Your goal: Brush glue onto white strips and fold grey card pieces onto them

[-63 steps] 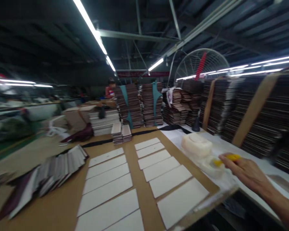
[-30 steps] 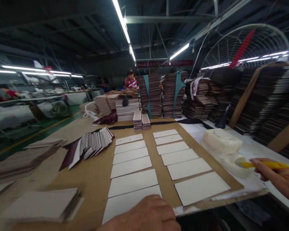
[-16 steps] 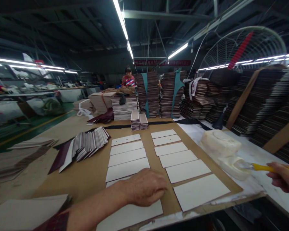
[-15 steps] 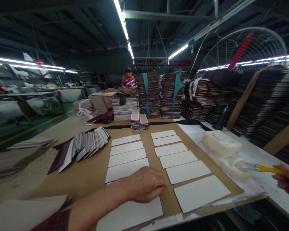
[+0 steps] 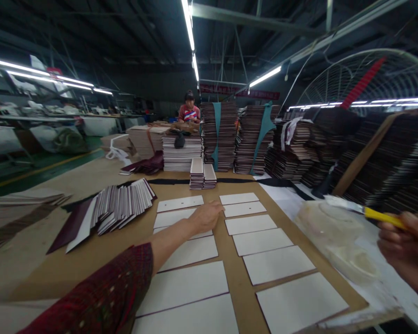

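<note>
My left hand [image 5: 206, 217] reaches across the left column of white rectangular boards [image 5: 184, 285], its fingers drawn together near the gap between the two columns. Whatever is between those fingertips, if anything, is hidden. At the right, my right hand [image 5: 404, 246] grips a brush [image 5: 383, 217] by its yellow handle. The pale bristles point left, above a whitish plastic container [image 5: 329, 225]. More white boards [image 5: 278, 263] lie in the right column, edges close together. Small dark spots mark a far board in each column.
A fanned row of thin boards [image 5: 121, 206] lies at the left on the brown sheet [image 5: 125, 250]. Two short stacks [image 5: 197, 174] stand beyond the columns. Tall dark stacks [image 5: 226, 139] line the back, and a caged fan [image 5: 365, 79] is at the right. Another person [image 5: 189, 109] works behind.
My left hand has moved away from me, from the near boards towards the far ones. My right hand has lifted the brush up out of the container's opening. The view has shifted slightly.
</note>
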Tool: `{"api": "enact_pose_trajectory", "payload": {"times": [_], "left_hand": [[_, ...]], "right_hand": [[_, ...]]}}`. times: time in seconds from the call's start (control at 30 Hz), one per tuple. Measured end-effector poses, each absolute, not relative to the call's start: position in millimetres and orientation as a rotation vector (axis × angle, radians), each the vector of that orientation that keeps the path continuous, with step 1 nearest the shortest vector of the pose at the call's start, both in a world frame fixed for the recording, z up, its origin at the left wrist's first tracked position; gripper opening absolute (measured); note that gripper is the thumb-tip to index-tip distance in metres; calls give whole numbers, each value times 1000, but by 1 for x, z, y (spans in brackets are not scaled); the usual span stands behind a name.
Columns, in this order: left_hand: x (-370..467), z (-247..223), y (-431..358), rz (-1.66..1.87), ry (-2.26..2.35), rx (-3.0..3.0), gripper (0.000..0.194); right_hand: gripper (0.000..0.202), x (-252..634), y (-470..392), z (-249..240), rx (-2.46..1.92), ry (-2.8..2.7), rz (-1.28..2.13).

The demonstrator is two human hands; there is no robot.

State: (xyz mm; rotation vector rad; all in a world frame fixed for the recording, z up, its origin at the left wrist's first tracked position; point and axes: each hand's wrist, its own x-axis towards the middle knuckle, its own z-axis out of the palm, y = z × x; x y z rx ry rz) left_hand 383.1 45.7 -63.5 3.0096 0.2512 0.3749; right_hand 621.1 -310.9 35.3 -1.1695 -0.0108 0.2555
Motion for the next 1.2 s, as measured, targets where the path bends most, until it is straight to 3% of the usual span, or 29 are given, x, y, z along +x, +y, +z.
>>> {"api": "enact_pose_trajectory", "payload": {"times": [0.17,0.4,0.7,1.2], "left_hand": [[399,-81,45,412,307,3033,28],[397,-93,38,500,416,3034,18],[397,-94,36,529,476,3003,18],[396,-94,36,516,489,2989,19]], "right_hand": [[27,612,-184,47,-1134,-139,377],[21,612,-67,-15,-1280,-167,597],[25,611,-27,-58,-1496,-248,715],[25,608,-13,-68,-1605,-275,727]]}}
